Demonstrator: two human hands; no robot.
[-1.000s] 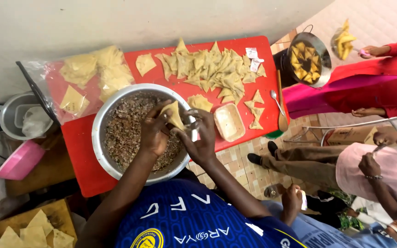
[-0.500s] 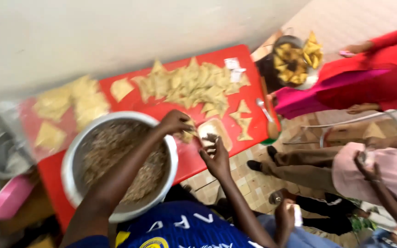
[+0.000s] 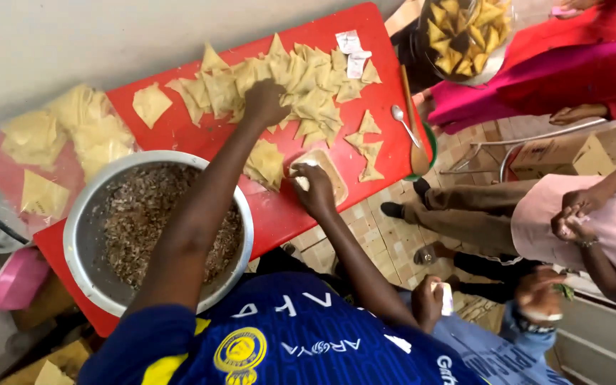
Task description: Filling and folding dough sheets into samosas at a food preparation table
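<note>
Nearest: large metal bowl (image 3: 80,235) of brown minced filling (image 3: 133,228), seated on the near left corner of the red desk (image 3: 180,132), rim overhanging the near edge. Left forearm crossed over the bowl. Pink tub (image 3: 12,281) just off the desk's left end, lower down.

Right hand (image 3: 314,187) at the near edge, middle of the desk, fingers curled down onto a small pale rectangular tray (image 3: 331,175); whether gripping anything, could not tell. Flat stack of pastry wrappers (image 3: 267,162) just left of that tray, touching the left forearm's side.

Farther: left hand (image 3: 265,101) reached to the far middle of the desk, fingers bunched down into the heap of folded pastry triangles (image 3: 308,85); closed on one piece or merely resting, could not tell. Single square wrapper (image 3: 150,104) apart, left of the heap. Three loose triangles (image 3: 368,146) toward the right edge. Metal spoon (image 3: 406,125) and wooden spatula (image 3: 413,128) along the right edge.

Far left corner: clear bag of wrappers (image 3: 73,135).

Beyond the far right corner: pan of fried golden triangles (image 3: 465,32). Other people seated right of the desk.
</note>
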